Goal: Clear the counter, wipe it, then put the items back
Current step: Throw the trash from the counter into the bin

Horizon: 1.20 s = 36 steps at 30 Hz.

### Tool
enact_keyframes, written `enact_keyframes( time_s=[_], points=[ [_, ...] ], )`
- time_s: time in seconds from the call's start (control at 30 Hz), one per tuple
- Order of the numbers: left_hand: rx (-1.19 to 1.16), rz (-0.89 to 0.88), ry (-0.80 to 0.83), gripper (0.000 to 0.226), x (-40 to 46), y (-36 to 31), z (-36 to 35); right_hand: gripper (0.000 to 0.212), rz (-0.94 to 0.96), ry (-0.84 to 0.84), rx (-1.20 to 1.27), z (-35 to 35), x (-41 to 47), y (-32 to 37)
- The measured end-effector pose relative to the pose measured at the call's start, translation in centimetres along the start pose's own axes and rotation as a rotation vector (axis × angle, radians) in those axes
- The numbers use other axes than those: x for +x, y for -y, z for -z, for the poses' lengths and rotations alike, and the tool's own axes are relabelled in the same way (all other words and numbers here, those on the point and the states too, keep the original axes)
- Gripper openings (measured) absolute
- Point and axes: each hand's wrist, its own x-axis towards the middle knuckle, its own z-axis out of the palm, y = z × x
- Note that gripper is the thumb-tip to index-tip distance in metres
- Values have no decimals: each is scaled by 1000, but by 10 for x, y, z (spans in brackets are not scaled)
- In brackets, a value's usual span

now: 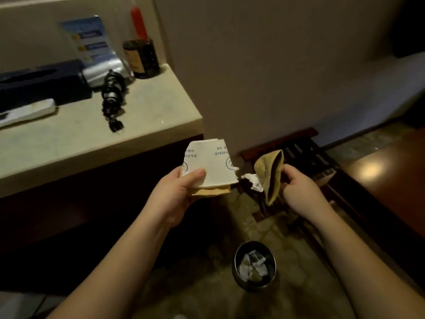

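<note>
Meanwhile, seen from the head camera, a person stands beside the desk [147, 125] with both hands held out over a small metal bin [254, 265] on the floor, apparently so that scraps fall straight in. The left hand [181, 187] pinches a torn piece of white printed paper cup [208, 165], thumb on top, with a tan layer showing beneath it. The right hand [296, 183] grips a folded tan piece [271, 176], a shred of white paper [254, 181] hanging off its edge between the two hands; the cup looks torn apart to flatten it for the bin, which already holds white scraps. On the desk, well apart from the hands, a coiled black cord with plug [113, 97], a dark jar [141, 58], a dark box [41, 81] and a white flat object [27, 112] wait uncleared, so the clearing stage seems barely begun.
</note>
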Motion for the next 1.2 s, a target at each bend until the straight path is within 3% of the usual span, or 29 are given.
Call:
enact_keyframes(
  time_s=[0.3, 0.43, 0.5, 0.7, 0.9, 1.2],
  points=[
    [119, 198, -61, 16, 31, 127, -62, 12, -194, 28, -29, 7, -8, -144],
    [229, 276, -110, 29, 49, 188, -68, 4, -310, 57, -48, -7, -9, -199],
    [281, 339, -120, 38, 59, 222, -66, 11, -366, 59, -38, -18, -7, -226],
    [372, 524, -128, 29, 96, 321, -57, 24, -529, 149, -40, -72, 4, -310],
    [478, 677, -130, 21, 150, 427, -34, 14, -688, 290, -75, -142, 31, -408],
    [537, 758, -92, 23, 235, 568, -18, 30, -722, 338, -217, -256, 71, -535]
  ],
)
